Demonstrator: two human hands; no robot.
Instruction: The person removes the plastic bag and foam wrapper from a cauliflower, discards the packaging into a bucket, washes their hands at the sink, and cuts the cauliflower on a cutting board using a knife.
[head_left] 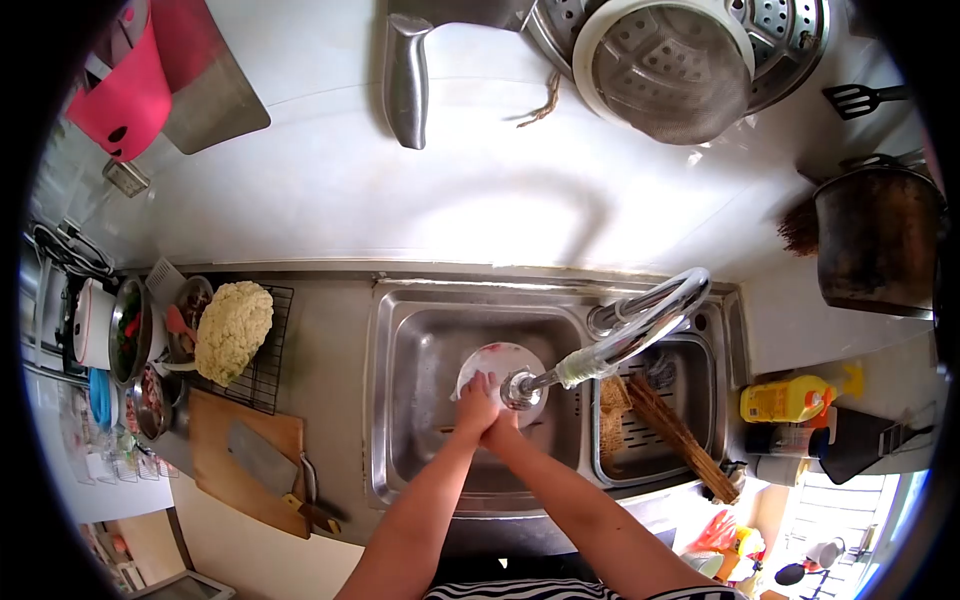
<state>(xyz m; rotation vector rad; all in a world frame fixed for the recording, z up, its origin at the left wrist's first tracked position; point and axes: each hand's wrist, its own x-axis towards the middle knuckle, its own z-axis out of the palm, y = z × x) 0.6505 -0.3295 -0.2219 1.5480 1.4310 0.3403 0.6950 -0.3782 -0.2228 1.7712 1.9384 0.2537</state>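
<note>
A white round dish [497,358] with reddish marks is over the large left basin of the steel sink [420,345]. My left hand [477,403] lies on the dish's near left part, its fingers pressed together. Close against it, my right hand [501,430] touches the dish's lower edge; its fingers are mostly hidden. The faucet head [521,388] hangs just above the dish and covers part of it. The faucet's coiled hose [650,325] arches from the back right.
A smaller basin on the right holds a bundle of brown sticks [675,430] and a woven cloth [612,415]. To the left are a cauliflower [234,332] on a wire rack, a cutting board [215,430] with a cleaver [262,458], and several bowls. A yellow bottle [787,400] stands right.
</note>
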